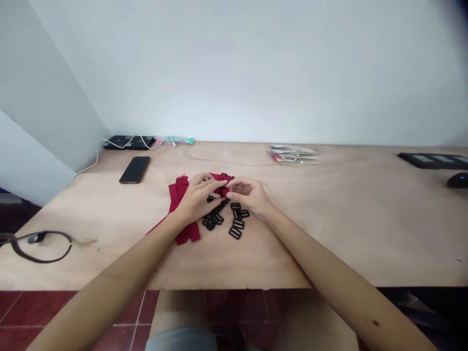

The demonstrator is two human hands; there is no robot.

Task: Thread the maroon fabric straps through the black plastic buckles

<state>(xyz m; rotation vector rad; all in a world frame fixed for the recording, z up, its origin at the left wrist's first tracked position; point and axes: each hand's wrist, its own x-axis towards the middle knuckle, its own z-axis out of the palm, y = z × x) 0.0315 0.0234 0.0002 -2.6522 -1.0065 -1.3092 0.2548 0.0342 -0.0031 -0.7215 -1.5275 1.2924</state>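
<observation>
**Red strap** (186, 233): soft, light, floppy, easiest pinched near its end, beside the black plastic rings (236, 225)
**Rings:** stiff, light, loose on the plywood tabletop (351, 243)
**Left hand** (197, 199): fingers (215, 183) narrow, pinching strap
**Right hand** (248, 194): fingers (234, 181) narrow on strap, maybe a ring too
**Hidden:** whatever's between the fingers, can't really tell

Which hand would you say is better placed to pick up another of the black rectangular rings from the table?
Probably the right: the right hand sits just above the loose black plastic rings, while the left hand lies further from them, over the red fabric strips.
</observation>
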